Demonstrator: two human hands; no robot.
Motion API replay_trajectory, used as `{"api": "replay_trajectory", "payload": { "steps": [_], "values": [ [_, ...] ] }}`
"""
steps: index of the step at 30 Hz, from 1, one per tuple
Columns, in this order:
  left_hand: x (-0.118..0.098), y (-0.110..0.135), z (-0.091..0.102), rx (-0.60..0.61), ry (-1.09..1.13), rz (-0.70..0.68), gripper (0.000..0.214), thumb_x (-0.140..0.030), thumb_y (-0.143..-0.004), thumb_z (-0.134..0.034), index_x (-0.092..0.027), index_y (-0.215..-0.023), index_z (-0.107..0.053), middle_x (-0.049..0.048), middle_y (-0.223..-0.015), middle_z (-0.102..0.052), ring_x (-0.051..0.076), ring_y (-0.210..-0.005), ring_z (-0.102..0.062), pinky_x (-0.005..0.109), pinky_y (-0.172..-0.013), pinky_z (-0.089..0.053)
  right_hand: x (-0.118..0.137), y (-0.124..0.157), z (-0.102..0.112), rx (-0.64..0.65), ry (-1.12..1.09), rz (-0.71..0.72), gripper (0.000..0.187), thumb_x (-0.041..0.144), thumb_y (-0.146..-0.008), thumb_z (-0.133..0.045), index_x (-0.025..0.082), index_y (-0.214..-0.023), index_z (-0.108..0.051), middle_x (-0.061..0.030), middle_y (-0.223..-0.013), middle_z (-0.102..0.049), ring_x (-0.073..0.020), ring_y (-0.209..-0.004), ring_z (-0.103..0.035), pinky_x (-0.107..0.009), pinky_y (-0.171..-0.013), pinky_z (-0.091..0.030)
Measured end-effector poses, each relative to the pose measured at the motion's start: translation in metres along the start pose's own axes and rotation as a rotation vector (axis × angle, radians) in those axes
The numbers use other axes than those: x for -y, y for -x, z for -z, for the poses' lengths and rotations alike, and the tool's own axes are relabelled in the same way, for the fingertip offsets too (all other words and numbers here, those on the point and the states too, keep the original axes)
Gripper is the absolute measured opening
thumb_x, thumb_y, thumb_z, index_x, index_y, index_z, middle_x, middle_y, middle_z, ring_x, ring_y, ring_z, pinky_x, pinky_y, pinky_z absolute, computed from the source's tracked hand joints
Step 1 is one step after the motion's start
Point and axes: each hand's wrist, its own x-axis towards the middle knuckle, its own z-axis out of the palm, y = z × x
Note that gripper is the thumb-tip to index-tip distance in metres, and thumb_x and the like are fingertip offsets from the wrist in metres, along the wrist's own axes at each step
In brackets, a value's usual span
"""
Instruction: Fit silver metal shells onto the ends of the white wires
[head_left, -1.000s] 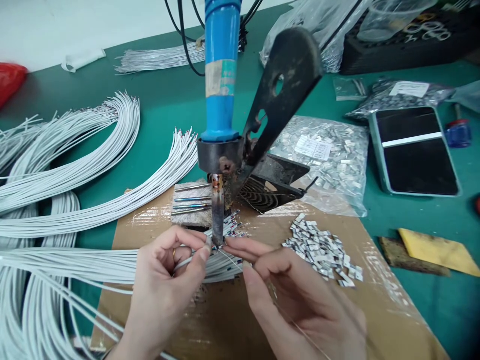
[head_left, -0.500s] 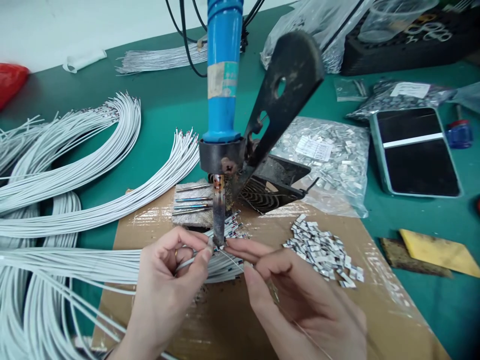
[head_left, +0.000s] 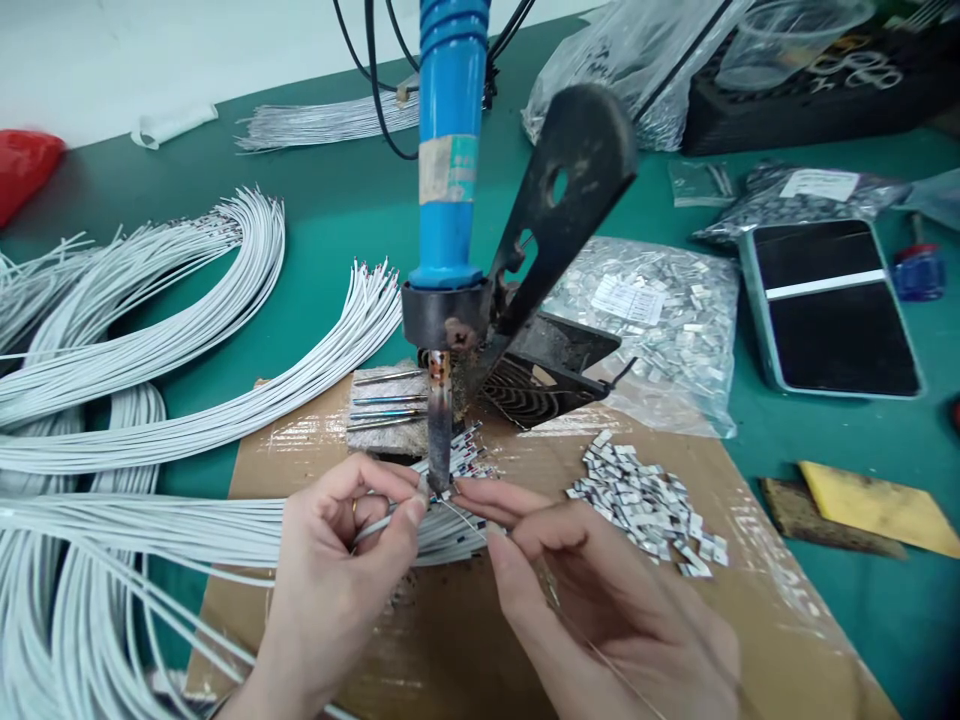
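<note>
A blue-handled soldering iron (head_left: 448, 170) stands clamped in a black metal stand (head_left: 559, 260), its tip (head_left: 439, 440) pointing down at a taped cardboard sheet (head_left: 465, 640). My left hand (head_left: 330, 590) pinches a thin white wire (head_left: 375, 527) and holds its end against the tip. My right hand (head_left: 600, 610) pinches a fine strand of solder wire (head_left: 469, 522) and brings it to the same spot. More white wire ends (head_left: 469, 455) lie just behind the tip.
Bundles of white wires (head_left: 150, 330) cover the left of the green table. A pile of small metal parts (head_left: 645, 500) lies to the right, a bag of them (head_left: 652, 320) behind. A phone (head_left: 829, 305), a yellow sponge (head_left: 877, 505) and spare iron tips (head_left: 386, 400) lie nearby.
Nothing but a slight shift of the view; both hands stay at the iron's tip.
</note>
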Motion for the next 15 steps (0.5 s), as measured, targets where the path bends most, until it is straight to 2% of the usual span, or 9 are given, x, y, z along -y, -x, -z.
{"api": "replay_trajectory", "payload": {
  "steps": [4,9,13,15],
  "values": [
    [-0.0045,-0.0014,-0.0019,-0.008,-0.029,0.002,0.013,-0.014,-0.078,-0.079,-0.016,-0.068,-0.07,0.0009,-0.079,-0.073,0.003,-0.051,-0.049,0.011,-0.047,-0.036,-0.0026,-0.0022,0.0032,0.03,0.05,0.055,0.021,0.018,-0.091,-0.069,0.028,-0.074,-0.063,0.0091,-0.104,-0.083,-0.0078,-0.09,-0.08,-0.009,-0.087,-0.057],
    [-0.0076,-0.0025,-0.0025,-0.019,-0.052,-0.002,0.013,-0.015,-0.075,-0.08,-0.015,-0.067,-0.07,0.0008,-0.077,-0.071,0.003,-0.05,-0.047,0.012,-0.047,-0.035,-0.0056,-0.0029,0.0063,0.071,0.037,0.104,0.021,0.016,-0.093,-0.067,0.027,-0.077,-0.062,0.0078,-0.106,-0.083,-0.0085,-0.093,-0.081,-0.009,-0.087,-0.058],
    [-0.0052,-0.0024,-0.0013,-0.008,-0.037,-0.014,0.013,-0.015,-0.077,-0.079,-0.016,-0.068,-0.07,-0.0077,-0.056,-0.051,0.002,-0.046,-0.033,0.011,-0.046,-0.03,-0.0057,-0.0043,0.0058,0.073,0.06,0.111,0.021,0.015,-0.092,-0.067,0.027,-0.076,-0.062,0.0093,-0.104,-0.084,-0.0065,-0.091,-0.081,-0.007,-0.088,-0.057],
    [-0.0032,-0.0022,-0.0011,0.004,-0.044,-0.014,0.012,-0.015,-0.077,-0.079,-0.016,-0.068,-0.071,-0.009,-0.052,-0.045,0.003,-0.047,-0.032,0.01,-0.046,-0.029,-0.0055,-0.0052,0.0051,0.07,0.062,0.097,0.021,0.016,-0.092,-0.068,0.027,-0.076,-0.062,0.01,-0.103,-0.084,-0.0065,-0.091,-0.081,-0.007,-0.088,-0.057]
  ]
}}
